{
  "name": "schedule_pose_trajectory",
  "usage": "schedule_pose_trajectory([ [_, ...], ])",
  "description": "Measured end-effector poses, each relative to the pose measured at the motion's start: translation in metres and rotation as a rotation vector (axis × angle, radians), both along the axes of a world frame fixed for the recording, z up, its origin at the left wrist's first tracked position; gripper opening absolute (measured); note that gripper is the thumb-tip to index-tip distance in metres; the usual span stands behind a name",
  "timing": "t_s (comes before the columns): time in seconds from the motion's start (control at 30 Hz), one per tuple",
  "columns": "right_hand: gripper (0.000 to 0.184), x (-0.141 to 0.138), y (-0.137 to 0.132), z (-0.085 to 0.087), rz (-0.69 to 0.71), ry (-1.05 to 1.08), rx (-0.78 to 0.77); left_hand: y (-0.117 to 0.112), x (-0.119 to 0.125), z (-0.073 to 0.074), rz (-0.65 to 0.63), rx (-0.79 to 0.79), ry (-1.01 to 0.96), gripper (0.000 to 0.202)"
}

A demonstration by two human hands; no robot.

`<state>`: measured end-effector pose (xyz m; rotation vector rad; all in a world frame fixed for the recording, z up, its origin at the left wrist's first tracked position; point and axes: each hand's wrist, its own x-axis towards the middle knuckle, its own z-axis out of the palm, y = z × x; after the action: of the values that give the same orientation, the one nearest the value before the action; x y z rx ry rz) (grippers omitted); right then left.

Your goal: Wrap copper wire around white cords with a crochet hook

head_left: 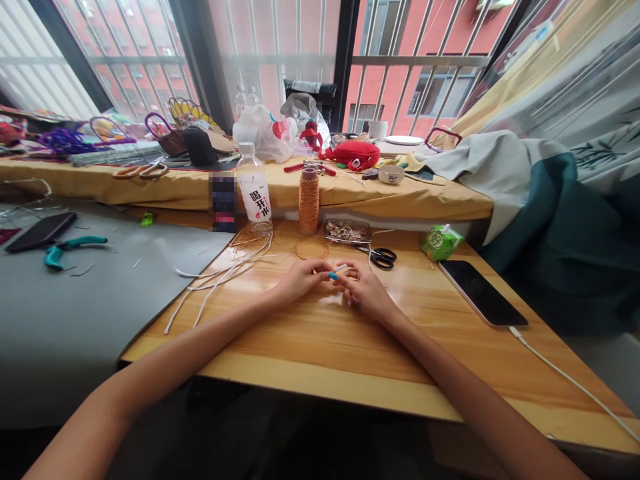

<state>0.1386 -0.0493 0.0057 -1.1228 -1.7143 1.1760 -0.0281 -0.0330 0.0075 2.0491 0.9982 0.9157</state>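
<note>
Gripping a white strip (341, 267) in the fingers of left hand (304, 280) and right hand (367, 290), over the surface (295, 340) toward its far edge, the person should find it light, bendy, best held by its ends.

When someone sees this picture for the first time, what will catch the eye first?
The left hand and right hand, close together above the wooden table, probably come first. Behind them stand an orange thread spool and, to its left, a bottle. A bright red object lies on the yellow-covered ledge.
</note>
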Motion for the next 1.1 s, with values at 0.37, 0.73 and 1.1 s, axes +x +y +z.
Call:
schedule_pose_trajectory([
  [0.37, 0.022, -0.001, -0.002, 0.003, 0.110, -0.126, -0.014, -0.003, 0.003, 0.005, 0.000, -0.109, -0.105, 0.025],
  [0.73, 0.019, -0.007, -0.013, 0.007, 0.096, -0.443, 0.384, -0.005, 0.004, 0.004, 0.096, -0.053, -0.130, 0.014],
  [1.1, 0.018, -0.008, -0.017, 0.004, 0.201, -0.649, 0.569, -0.006, 0.006, -0.003, 0.163, 0.012, 0.021, 0.007],
])
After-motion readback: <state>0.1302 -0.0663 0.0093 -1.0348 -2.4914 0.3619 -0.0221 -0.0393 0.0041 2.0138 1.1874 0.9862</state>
